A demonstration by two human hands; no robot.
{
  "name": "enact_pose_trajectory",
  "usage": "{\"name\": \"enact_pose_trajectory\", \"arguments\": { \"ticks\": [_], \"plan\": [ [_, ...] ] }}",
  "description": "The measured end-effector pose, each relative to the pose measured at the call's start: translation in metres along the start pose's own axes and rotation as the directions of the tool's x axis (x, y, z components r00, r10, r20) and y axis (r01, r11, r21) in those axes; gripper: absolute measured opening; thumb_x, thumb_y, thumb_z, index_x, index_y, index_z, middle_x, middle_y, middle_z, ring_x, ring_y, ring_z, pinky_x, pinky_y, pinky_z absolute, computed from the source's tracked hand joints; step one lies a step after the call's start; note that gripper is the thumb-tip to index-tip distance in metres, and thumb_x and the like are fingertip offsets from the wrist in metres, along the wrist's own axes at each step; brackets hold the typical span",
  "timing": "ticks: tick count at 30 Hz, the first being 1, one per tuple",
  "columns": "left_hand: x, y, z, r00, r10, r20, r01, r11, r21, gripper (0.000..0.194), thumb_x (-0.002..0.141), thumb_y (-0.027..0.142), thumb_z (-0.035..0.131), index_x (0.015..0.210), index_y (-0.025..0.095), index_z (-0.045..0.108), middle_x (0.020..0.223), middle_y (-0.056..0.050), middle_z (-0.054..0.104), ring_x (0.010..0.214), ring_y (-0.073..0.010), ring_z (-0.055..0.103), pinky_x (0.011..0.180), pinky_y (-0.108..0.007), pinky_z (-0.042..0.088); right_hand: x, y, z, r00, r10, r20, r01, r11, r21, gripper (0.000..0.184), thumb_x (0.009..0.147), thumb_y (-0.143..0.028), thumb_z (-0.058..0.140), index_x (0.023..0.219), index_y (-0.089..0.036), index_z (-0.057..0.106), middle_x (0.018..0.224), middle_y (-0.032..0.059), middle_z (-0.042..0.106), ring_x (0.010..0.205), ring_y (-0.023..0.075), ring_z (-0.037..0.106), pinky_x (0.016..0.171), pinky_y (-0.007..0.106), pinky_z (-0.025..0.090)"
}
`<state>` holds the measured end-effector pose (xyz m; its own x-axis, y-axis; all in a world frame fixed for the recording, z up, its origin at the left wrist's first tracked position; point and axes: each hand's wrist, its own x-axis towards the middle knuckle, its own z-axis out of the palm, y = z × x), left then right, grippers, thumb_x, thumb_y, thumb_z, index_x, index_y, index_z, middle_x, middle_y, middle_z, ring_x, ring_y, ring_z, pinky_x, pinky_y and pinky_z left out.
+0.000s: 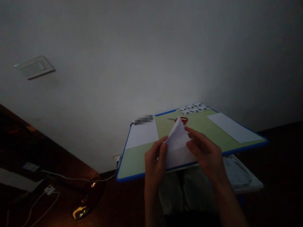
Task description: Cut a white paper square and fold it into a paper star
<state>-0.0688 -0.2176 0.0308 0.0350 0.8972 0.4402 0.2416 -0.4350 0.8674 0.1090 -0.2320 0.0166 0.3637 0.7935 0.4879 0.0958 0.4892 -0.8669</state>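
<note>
A partly folded white sheet of paper is held over the near side of the table, its upper part drawn into a pointed peak. My left hand is closed on the paper's left edge, pinching it between thumb and fingers. At the right edge is my right hand, thumb and index finger on the paper and the other fingers curled. Just beyond the peak lie red-handled scissors, partly hidden by the paper, blades pointing left.
The green tabletop has a blue rim. Several folded paper pieces lie at its far edge, white sheets at both sides. A wall stands behind. White cables and a shiny base are lower left.
</note>
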Motion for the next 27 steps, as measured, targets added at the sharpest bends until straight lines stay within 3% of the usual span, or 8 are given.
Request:
{"name": "enact_pose_trajectory", "arguments": {
  "ticks": [3, 6, 13, 18, 22, 27],
  "plan": [
    [0.003, -0.002, 0.002, 0.994, 0.023, -0.106, -0.016, 0.998, 0.068, 0.044, 0.107, 0.052, 0.052, 0.106, 0.019, 0.08, 0.086, -0.005, 0.075, 0.081, -0.0213, 0.067, 0.071, -0.027, 0.049, 0.0, 0.006, 0.0, 1.0, -0.016, 0.01, 0.017, 1.0, -0.018, 0.044, 0.09, -0.037, 0.082, 0.133, -0.03, 0.076, 0.111, 0.0062, 0.081, 0.077, 0.0169, 0.075, 0.07, 0.029, 0.063],
    [0.004, -0.005, 0.004, 0.99, 0.009, -0.141, 0.001, 0.997, 0.075, 0.044, 0.107, 0.054, 0.052, 0.101, 0.019, 0.078, 0.076, -0.001, 0.068, 0.071, -0.0178, 0.06, 0.063, -0.025, 0.044, 0.001, 0.01, 0.0, 0.996, -0.073, 0.046, 0.074, 0.997, -0.036, 0.049, 0.091, -0.032, 0.08, 0.139, -0.034, 0.071, 0.112, 0.0042, 0.079, 0.079, 0.0154, 0.072, 0.071, 0.028, 0.063],
    [0.004, -0.008, 0.005, 0.996, -0.029, -0.086, 0.03, 0.999, 0.011, 0.033, 0.1, 0.049, 0.066, 0.092, 0.018, 0.076, 0.076, -0.001, 0.067, 0.074, -0.0174, 0.059, 0.065, -0.024, 0.044, 0.002, 0.011, 0.004, 0.964, -0.256, 0.075, 0.264, 0.953, -0.146, 0.064, 0.095, -0.022, 0.075, 0.154, -0.034, 0.056, 0.106, 0.002, 0.075, 0.083, 0.0176, 0.069, 0.079, 0.033, 0.063],
    [0.005, -0.005, 0.008, 0.993, -0.029, -0.113, 0.034, 0.999, 0.04, 0.041, 0.1, 0.052, 0.063, 0.081, 0.017, 0.073, 0.067, 0.001, 0.058, 0.067, -0.0162, 0.053, 0.061, -0.025, 0.041, 0.004, 0.012, 0.009, 0.926, -0.378, 0.011, 0.367, 0.891, -0.266, 0.053, 0.096, -0.019, 0.075, 0.146, -0.033, 0.063, 0.101, 0.0018, 0.077, 0.083, 0.0194, 0.069, 0.082, 0.035, 0.061],
    [0.003, -0.003, 0.01, 0.996, -0.041, -0.074, 0.043, 0.999, 0.026, 0.044, 0.099, 0.054, 0.064, 0.08, 0.016, 0.076, 0.067, -0.001, 0.062, 0.066, -0.0167, 0.054, 0.061, -0.025, 0.042, 0.004, 0.012, 0.009, 0.929, -0.37, 0.004, 0.357, 0.894, -0.27, 0.057, 0.096, -0.02, 0.076, 0.149, -0.031, 0.059, 0.099, 0.0008, 0.078, 0.082, 0.0195, 0.068, 0.082, 0.035, 0.06],
    [0.004, 0.001, 0.012, 0.994, -0.052, -0.1, 0.052, 0.999, 0.004, 0.041, 0.097, 0.053, 0.067, 0.085, 0.015, 0.08, 0.073, -0.003, 0.071, 0.069, -0.0188, 0.06, 0.061, -0.025, 0.045, 0.001, 0.01, 0.008, 0.944, -0.329, -0.013, 0.317, 0.917, -0.244, 0.057, 0.095, -0.024, 0.078, 0.149, -0.029, 0.06, 0.1, 0.0009, 0.078, 0.085, 0.0198, 0.068, 0.084, 0.035, 0.059]
  ]
}}
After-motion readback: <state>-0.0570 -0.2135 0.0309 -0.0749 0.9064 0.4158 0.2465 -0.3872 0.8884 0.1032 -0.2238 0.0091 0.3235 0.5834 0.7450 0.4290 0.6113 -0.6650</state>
